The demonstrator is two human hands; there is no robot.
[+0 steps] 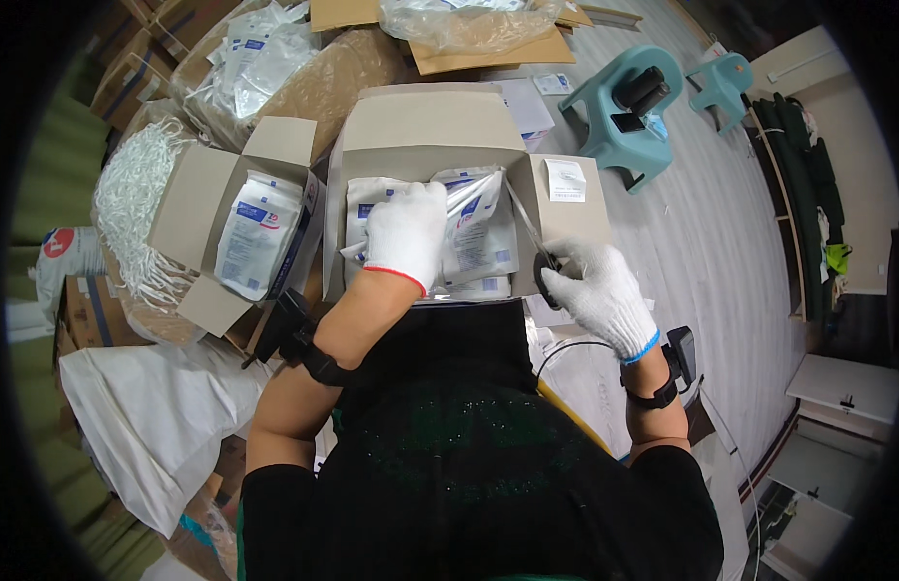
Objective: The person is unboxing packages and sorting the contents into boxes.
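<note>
An open cardboard box (428, 131) stands before me, with several white-and-blue sealed packets (491, 244) inside. My left hand (408, 230), in a white knit glove with a red cuff, reaches into it and is closed on a packet (473, 205) whose upper part is creased beside the fingers. The fingertips themselves are hidden. At the box's right flap, my right hand (596, 293), in a white glove with a blue cuff, is closed round the black handle of scissors (545, 275). Their metal blade points up and left, over the box's right edge.
To the left, a smaller open box (194, 208) holds similar packets, beside a heap of white cords (137, 198). Bags of packets (260, 60) lie behind. A teal stool (619, 107) with black objects stands at the far right. A white sheet (149, 407) drapes at the near left.
</note>
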